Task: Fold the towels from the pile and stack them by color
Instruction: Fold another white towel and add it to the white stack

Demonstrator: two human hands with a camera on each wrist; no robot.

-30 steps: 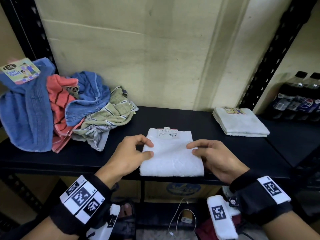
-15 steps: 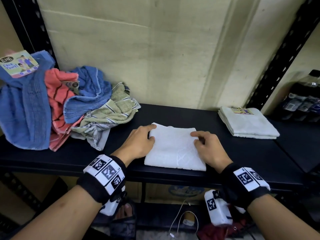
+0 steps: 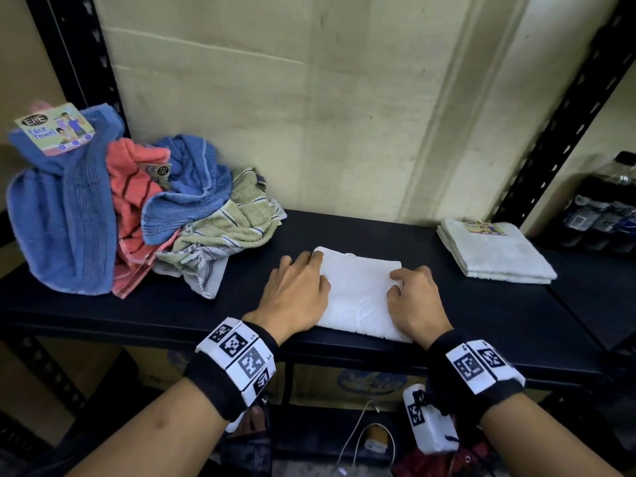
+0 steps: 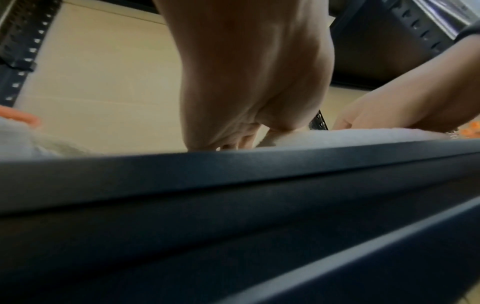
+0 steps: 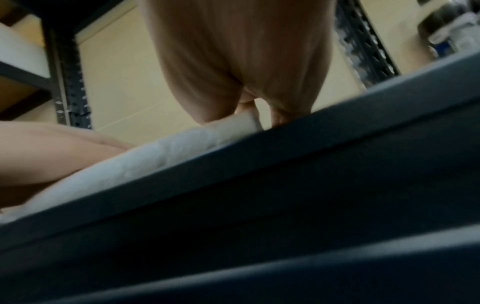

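Observation:
A white towel (image 3: 358,290) lies folded near the front edge of the black shelf (image 3: 347,232). My left hand (image 3: 311,270) grips its far left corner, thumb on top and fingers along the edge. My right hand (image 3: 395,284) pinches the far right corner with curled fingers. The left wrist view shows the left hand (image 4: 249,139) coming down onto the towel (image 4: 350,135). In the right wrist view the right hand (image 5: 257,117) holds the towel (image 5: 155,158) edge. An unfolded pile (image 3: 144,208) of blue, coral and green striped towels sits at the left. A folded white stack (image 3: 492,253) lies at the right.
Dark drink bottles (image 3: 609,208) stand on the neighbouring shelf at the far right. Black slotted uprights (image 3: 564,125) flank the shelf, and a beige wall closes the back. Bare shelf lies between the towel and the white stack. Cables and boxes sit below.
Both hands carried the towel's near edge over to the far edge, folding it in half and covering its paper label. The hands now sit at the far corners.

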